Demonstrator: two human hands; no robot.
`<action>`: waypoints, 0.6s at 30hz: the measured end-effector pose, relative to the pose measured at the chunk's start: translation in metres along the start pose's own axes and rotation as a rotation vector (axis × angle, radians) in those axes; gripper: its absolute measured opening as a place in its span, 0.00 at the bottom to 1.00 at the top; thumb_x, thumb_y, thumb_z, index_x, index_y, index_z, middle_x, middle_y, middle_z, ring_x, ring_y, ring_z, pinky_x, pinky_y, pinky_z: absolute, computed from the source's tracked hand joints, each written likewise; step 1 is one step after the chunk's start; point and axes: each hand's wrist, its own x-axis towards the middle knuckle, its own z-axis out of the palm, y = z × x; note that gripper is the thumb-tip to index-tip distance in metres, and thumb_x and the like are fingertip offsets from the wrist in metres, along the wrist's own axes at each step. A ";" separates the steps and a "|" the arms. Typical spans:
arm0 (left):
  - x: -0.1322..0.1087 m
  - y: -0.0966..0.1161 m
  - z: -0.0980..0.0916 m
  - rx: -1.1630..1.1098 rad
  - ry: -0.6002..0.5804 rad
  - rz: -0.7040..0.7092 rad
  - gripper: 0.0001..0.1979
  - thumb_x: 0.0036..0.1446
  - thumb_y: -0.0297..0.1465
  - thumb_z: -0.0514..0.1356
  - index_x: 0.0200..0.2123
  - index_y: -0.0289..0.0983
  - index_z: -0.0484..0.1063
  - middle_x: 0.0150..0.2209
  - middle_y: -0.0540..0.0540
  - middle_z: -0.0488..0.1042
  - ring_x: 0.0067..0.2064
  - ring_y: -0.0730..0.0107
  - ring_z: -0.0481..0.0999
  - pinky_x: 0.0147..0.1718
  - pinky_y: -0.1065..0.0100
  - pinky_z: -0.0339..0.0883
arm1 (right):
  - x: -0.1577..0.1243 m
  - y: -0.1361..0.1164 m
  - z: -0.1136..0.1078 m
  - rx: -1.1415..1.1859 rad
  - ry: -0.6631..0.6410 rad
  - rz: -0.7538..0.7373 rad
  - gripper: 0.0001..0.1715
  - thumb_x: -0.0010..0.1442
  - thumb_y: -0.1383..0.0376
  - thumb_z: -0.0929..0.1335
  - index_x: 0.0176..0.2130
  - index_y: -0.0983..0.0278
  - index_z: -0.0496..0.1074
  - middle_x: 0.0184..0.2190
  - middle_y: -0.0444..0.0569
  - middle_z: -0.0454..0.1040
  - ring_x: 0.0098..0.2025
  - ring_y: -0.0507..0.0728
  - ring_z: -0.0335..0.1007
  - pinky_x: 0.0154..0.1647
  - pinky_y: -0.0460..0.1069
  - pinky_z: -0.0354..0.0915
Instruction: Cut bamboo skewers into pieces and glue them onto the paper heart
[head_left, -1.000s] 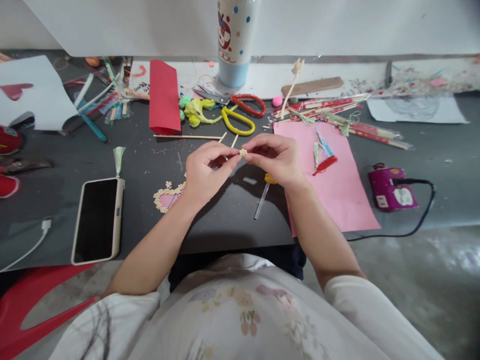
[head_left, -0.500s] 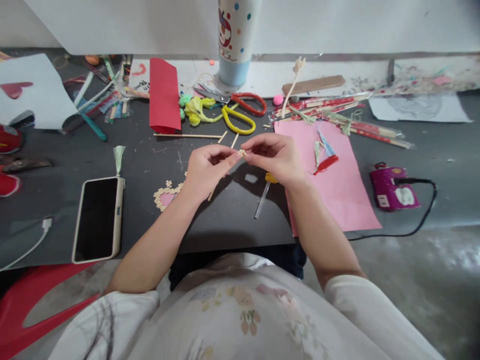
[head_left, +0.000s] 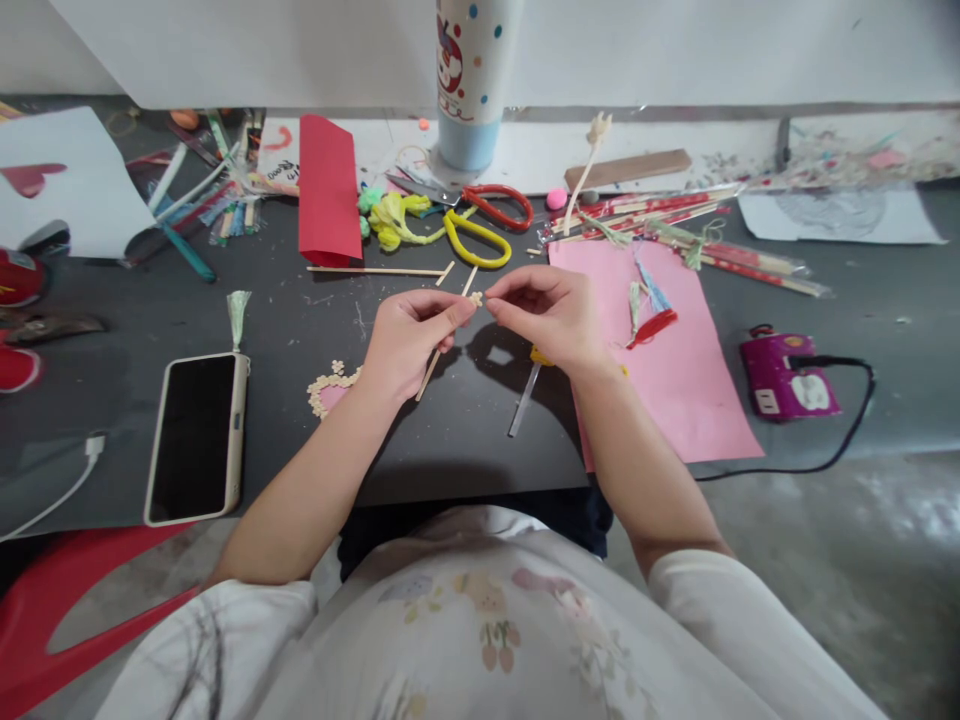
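- Possibly your left forearm [head_left: 315,470] could nudge the phone [head_left: 196,435], which lies on the near left, toward the near edge of the table [head_left: 292,310] if you draw back carelessly.
- Your right forearm [head_left: 641,450] crosses the left part of the pink sheet [head_left: 697,410]; a quick pull could drag it, and the red tassel [head_left: 651,328] on it.
- The clear strip [head_left: 523,400] lies near, between your forearms, where a dropped wrist could knock it.
- To the left, your wrist is just beside the heart-shaped piece [head_left: 318,393]; brushing its cream border could loosen bits, if they are weakly fixed.
- Your left hand [head_left: 405,340] holds the small cream cluster [head_left: 476,299] above the table in a narrow pinch. Too much pressure could break it or flick it away.
- Your right hand [head_left: 551,310] has its fingertips close together, just right of the cluster; whether they hold anything, I cannot tell. A clumsy touch could dislodge the cluster.
- The thin stick [head_left: 427,378] passes below your left fingers and could roll if bumped.
- Farther off, reaching forward could catch the scissors [head_left: 453,198].
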 end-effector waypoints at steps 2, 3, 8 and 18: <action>0.000 0.000 0.001 0.002 0.003 -0.004 0.12 0.38 0.38 0.71 0.24 0.37 0.77 0.20 0.51 0.71 0.18 0.84 0.61 0.16 0.75 0.54 | 0.000 0.000 0.000 -0.002 0.005 -0.021 0.07 0.49 0.64 0.73 0.30 0.64 0.75 0.28 0.45 0.76 0.30 0.50 0.72 0.32 0.47 0.71; 0.000 0.000 0.001 0.010 0.004 -0.002 0.12 0.38 0.38 0.71 0.24 0.37 0.77 0.20 0.51 0.71 0.18 0.84 0.61 0.16 0.75 0.54 | 0.000 0.000 0.000 -0.004 0.006 -0.028 0.07 0.49 0.64 0.73 0.30 0.64 0.75 0.28 0.45 0.76 0.29 0.50 0.71 0.32 0.47 0.71; -0.001 0.000 0.001 0.058 0.006 0.028 0.13 0.39 0.40 0.71 0.24 0.37 0.76 0.21 0.51 0.72 0.18 0.84 0.61 0.17 0.74 0.54 | 0.001 0.000 0.001 -0.017 -0.002 -0.028 0.07 0.48 0.63 0.73 0.29 0.64 0.74 0.27 0.45 0.76 0.29 0.50 0.70 0.31 0.47 0.70; -0.002 -0.001 0.002 -0.043 -0.015 0.017 0.13 0.37 0.39 0.71 0.23 0.37 0.76 0.20 0.52 0.71 0.17 0.85 0.61 0.15 0.75 0.53 | -0.002 -0.001 0.002 -0.089 0.011 -0.183 0.05 0.51 0.64 0.72 0.30 0.63 0.74 0.29 0.45 0.75 0.31 0.50 0.70 0.32 0.47 0.69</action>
